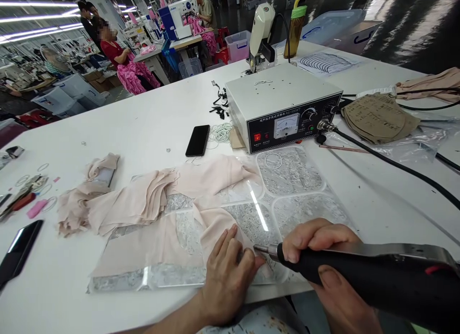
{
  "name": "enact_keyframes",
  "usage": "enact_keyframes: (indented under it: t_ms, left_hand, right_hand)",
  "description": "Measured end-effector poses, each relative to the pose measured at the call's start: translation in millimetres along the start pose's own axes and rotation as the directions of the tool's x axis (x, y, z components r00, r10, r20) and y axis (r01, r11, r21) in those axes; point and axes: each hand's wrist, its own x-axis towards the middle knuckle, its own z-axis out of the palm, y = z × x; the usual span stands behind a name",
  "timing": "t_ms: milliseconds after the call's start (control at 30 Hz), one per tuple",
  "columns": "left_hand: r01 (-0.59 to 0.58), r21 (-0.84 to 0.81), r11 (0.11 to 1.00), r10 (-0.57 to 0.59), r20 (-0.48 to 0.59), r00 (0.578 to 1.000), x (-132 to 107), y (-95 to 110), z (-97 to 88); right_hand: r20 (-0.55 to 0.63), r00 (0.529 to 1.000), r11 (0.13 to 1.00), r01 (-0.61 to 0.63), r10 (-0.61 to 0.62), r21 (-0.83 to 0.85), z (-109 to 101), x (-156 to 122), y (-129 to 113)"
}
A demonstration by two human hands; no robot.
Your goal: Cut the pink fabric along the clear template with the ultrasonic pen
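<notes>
My left hand (227,271) lies flat with fingers together, pressing a pale pink fabric piece (212,224) onto a clear glass plate (298,209) near the table's front edge. My right hand (323,257) is wrapped round a black handheld cutter (362,274) whose metal tip (259,249) touches the fabric right beside my left fingertips. More pink fabric pieces (143,200) are piled to the left on the plate.
A white control box (283,104) with a dial stands behind the plate, cabled to the tool. A black phone (198,140), white rings (220,132), a second phone (19,250), brown paper patterns (379,117) lie around. Other people sit at sewing tables far back.
</notes>
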Motion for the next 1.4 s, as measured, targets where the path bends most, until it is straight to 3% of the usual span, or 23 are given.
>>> enact_keyframes:
  t_ms: [200, 700, 967, 1400]
  left_hand:
    - [0.001, 0.006, 1.000, -0.001, 0.005, 1.000, -2.3, 0.3, 2.1]
    - [0.025, 0.000, 1.000, -0.025, -0.002, 1.000, -5.2, 1.2, 4.3]
    - [0.015, -0.002, 1.000, -0.015, -0.015, 1.000, -6.0, 0.4, 4.3]
    - [0.017, -0.024, 1.000, -0.017, -0.007, 1.000, -7.2, -0.3, 5.4]
  right_hand:
    - [-0.061, 0.998, 1.000, 0.021, -0.022, -0.012, 7.6, 6.3, -5.7]
    - [-0.001, 1.000, 1.000, -0.005, 0.005, -0.025, 8.6, 9.0, 2.3]
    - [-0.107, 0.992, 0.997, 0.074, -0.073, 0.014, 21.8, 19.8, 2.2]
    - [-0.039, 0.997, 0.998, 0.066, -0.066, 0.013, 17.8, 15.5, 12.5]
